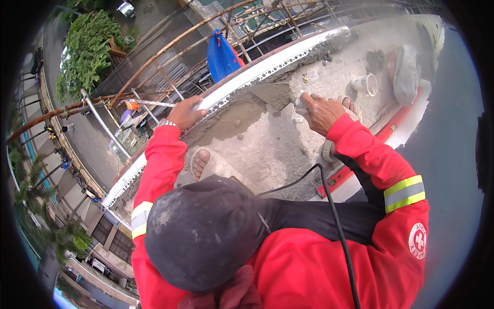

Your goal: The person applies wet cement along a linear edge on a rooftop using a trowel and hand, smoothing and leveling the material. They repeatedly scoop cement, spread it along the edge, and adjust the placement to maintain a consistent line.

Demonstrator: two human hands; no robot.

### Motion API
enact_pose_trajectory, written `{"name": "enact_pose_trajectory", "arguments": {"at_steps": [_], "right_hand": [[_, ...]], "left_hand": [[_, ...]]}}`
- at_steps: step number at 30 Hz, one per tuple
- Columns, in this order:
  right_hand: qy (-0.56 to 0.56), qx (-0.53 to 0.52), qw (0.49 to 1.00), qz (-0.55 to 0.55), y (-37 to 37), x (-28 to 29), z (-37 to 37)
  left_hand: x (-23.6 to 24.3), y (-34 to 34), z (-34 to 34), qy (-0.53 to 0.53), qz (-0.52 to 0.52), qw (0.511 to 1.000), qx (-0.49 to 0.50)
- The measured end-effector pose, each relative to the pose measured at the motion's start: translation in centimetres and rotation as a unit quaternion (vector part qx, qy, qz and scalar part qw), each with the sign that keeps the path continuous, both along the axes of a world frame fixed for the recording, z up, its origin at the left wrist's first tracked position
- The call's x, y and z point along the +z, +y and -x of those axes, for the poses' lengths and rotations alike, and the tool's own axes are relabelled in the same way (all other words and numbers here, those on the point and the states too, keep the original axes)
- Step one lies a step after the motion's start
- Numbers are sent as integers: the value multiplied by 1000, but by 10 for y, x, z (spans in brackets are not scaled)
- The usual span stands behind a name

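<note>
Head view: the step in hand appears to be smoothing wet grey mortar [234,122] against the perforated white edging strip [234,89] at the outer edge of the rough concrete ledge [321,78]; the next move likely calls for a flat, steady blade. Fingers of the right hand [321,114] grip the mortar-smeared metal trowel [277,96], its blade left of them. The left hand [185,113] touches the strip; whether its fingers grip, I cannot tell.

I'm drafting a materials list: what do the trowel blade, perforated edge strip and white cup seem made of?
Trowel blade: probably steel, thin and flat, its finish hidden under dull grey smears.
Edge strip: likely plastic, perhaps coated metal; smooth, white, with regular holes.
Cup: perhaps plastic; pale, thin wall.
</note>
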State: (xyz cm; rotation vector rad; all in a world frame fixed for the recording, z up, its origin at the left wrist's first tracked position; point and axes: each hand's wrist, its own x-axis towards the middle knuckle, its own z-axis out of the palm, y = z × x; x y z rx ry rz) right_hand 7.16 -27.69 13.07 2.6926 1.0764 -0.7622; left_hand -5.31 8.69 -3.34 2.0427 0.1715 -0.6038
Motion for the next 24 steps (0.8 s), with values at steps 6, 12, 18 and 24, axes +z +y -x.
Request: {"name": "enact_pose_trajectory", "arguments": {"at_steps": [6,12,18,24], "right_hand": [[-17,42,998,-32,31,-19,20],[-37,20,999,-10,-3,-6,-1],[-79,190,978,-47,15,-16,18],[-69,184,980,-38,44,-21,19]], "left_hand": [[6,-2,0,0,1,1000,12],[4,-3,0,-11,-3,1000,12],[3,-2,1,-6,15,1000,14],[2,-2,1,5,14,1000,13]]}}
